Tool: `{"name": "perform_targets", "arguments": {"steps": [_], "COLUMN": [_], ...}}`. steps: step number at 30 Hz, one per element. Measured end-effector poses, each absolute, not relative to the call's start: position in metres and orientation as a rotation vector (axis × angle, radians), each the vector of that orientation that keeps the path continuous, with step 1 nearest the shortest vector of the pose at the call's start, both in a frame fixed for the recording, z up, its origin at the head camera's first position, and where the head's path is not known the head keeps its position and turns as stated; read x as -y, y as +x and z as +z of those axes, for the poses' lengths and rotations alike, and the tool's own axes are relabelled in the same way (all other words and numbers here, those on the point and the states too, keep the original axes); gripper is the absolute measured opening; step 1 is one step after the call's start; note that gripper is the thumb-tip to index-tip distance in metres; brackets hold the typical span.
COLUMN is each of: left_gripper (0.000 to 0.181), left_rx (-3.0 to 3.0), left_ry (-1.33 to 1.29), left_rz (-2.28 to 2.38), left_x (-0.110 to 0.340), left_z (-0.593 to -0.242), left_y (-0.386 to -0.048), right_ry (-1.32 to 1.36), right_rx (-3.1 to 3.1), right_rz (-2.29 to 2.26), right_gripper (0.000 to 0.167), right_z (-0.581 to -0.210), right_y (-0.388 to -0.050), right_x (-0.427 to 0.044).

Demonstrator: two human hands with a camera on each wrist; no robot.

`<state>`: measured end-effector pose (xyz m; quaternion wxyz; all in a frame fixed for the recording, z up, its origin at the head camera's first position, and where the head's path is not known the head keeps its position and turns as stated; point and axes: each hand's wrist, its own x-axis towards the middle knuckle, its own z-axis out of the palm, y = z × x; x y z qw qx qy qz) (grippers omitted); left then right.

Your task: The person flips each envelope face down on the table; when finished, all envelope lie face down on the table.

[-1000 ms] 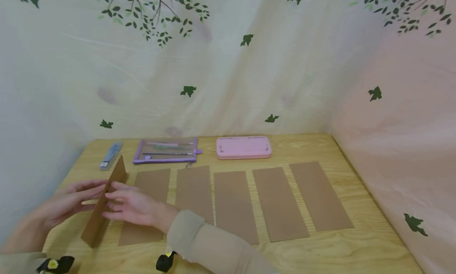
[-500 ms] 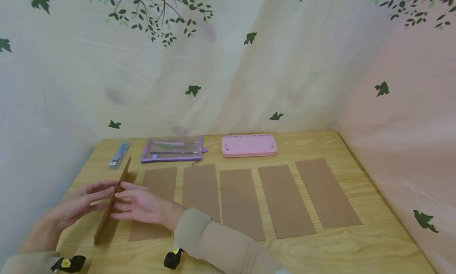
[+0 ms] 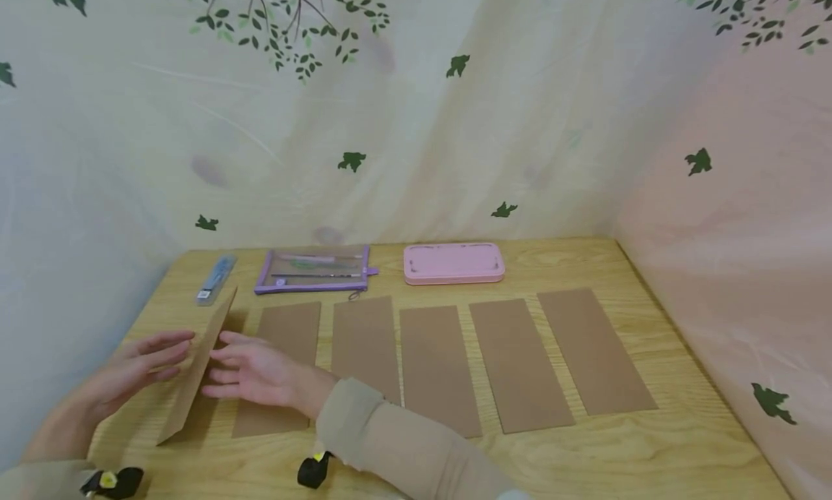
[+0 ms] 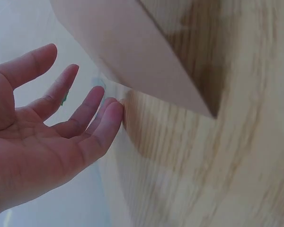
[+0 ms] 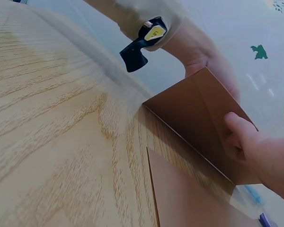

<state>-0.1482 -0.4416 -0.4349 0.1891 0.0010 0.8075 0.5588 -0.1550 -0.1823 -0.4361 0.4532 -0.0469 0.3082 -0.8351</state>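
Observation:
A brown cardboard rectangle (image 3: pixel 198 377) stands on its long edge at the left of the table, leaning toward the left. My left hand (image 3: pixel 139 366) is on its left side, apart from it, fingers loosely spread. The left wrist view has that hand (image 4: pixel 61 113) with nothing in its palm. On the other side of the board, my right hand (image 3: pixel 260 370) has its fingers extended against or very near the face. In the right wrist view this hand (image 5: pixel 265 151) is partly cut off, its fingertips at the upright cardboard (image 5: pixel 199 118).
Several more cardboard rectangles (image 3: pixel 438 370) lie flat in a row to the right. Behind them are a purple-edged mesh pouch (image 3: pixel 312 288) with pens inside, a pink pencil case (image 3: pixel 453 264) and a slim blue packet (image 3: pixel 216 279). A printed curtain (image 3: pixel 416 139) borders the table.
My left hand has come away from the cardboard and moved slightly left. The board has tipped from near upright toward the left. My right hand has stayed nearly in place.

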Motion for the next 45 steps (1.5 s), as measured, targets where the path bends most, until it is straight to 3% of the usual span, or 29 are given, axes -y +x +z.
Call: {"name": "perform_targets", "arguments": {"steps": [10,20,30,45], "left_gripper": [0.024,0.026,0.044,0.034], "left_rx": [-2.238,-2.094,-1.914,-2.025], "left_ry": [0.003,0.032,0.131,0.025], "left_rz": [1.667,1.828,2.001,1.919], "left_x": [0.462,0.476,0.483,0.481], "left_z": [-0.443,-0.449,-0.457,-0.460], "left_y": [-0.147,-0.147,-0.144,-0.146], "right_ry": [-0.074,0.001,-0.009,-0.050], "right_rx": [-0.825,-0.874,-0.915,-1.038], "right_rz": [-2.049,-2.039,-2.037,-2.030], "right_gripper": [0.067,0.069,0.068,0.069], "right_z": [-0.443,-0.450,-0.452,-0.455], "right_y": [-0.155,-0.155,-0.152,-0.148], "right_x": [0.184,0.189,0.190,0.188]}}
